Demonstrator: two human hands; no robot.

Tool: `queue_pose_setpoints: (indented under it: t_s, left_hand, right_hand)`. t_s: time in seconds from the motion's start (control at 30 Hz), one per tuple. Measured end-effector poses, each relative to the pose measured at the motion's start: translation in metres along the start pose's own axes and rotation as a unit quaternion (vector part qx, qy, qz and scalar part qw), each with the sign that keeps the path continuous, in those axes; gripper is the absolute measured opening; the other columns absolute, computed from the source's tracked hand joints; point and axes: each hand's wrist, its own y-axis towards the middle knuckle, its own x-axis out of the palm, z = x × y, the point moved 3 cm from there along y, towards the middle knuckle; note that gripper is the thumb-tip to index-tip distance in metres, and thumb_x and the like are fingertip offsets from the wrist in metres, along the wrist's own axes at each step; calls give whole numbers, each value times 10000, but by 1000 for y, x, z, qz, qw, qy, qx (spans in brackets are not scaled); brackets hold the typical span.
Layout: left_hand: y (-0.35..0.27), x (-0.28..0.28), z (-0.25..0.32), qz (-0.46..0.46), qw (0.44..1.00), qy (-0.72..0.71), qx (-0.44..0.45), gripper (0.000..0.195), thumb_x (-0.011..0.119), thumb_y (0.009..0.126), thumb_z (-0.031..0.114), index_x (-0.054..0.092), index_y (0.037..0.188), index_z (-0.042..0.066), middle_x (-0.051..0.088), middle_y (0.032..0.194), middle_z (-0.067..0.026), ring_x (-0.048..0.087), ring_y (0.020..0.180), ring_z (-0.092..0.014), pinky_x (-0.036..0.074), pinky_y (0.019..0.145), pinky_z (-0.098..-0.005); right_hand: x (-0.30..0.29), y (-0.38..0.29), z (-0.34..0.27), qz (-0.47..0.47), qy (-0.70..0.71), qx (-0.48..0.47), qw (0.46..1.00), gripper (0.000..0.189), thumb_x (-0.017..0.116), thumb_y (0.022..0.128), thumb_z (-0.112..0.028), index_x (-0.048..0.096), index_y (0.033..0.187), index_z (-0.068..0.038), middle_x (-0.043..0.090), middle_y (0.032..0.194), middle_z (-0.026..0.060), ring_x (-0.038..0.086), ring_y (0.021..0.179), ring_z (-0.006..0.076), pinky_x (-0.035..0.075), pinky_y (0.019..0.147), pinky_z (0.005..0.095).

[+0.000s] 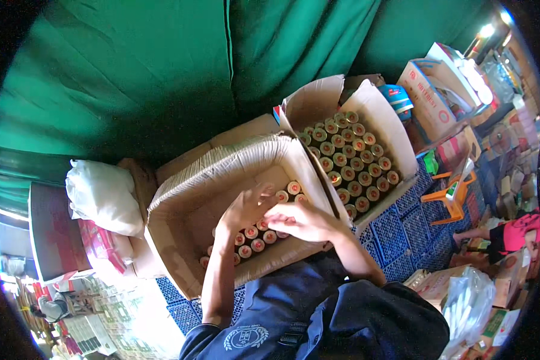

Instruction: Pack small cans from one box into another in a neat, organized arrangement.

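An open cardboard box [279, 265] stands right before me, with several round cylindrical containers [257, 245] packed upright along its near side. Their pale round ends have red centres. My left hand [248, 208] hovers over the middle of this box, fingers spread and holding nothing that I can see. Beside it, my right hand [303, 220] is above the containers at the box's right side, its fingers loosely bent and apart. Motion blurs both sets of fingertips. The hands and forearms hide some of the containers.
At the right, a second open carton [405, 126] holds many similar cylinders [347, 173]. A white plastic bag [101, 198] sits to the left. Green fabric [117, 81] hangs behind. Blue plastic flooring [389, 234] and an orange stool [454, 202] lie rightward; a person in pink [519, 234] is farther off.
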Motion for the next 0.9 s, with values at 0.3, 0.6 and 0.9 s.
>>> queue_pose_setpoints:
  t_s: [0.3,0.6,0.9]
  left_hand:
    - [77,15,86,239,951,-55,186,165,515,947,13,605,1084,-4,686,927,-205,700,842,-320,545,744,-387]
    - [225,56,64,210,923,260,190,321,546,854,66,567,1170,16,651,1053,-233,616,961,-401,475,839,-504]
    - [244,78,17,190,881,389,190,493,511,865,82,493,1356,44,642,1077,-209,584,1082,-357,407,957,-499]
  right_hand:
    - [-175,18,52,317,134,154,926,661,601,954,-362,340,1452,-15,530,1367,139,710,836,164,435,541,212]
    - [-209,51,161,376,68,276,882,579,481,968,-279,294,1502,-154,508,1350,141,629,940,215,527,608,321]
    - [-201,55,164,342,95,323,877,711,514,955,-246,161,1559,-116,421,1468,209,621,1044,246,558,748,327]
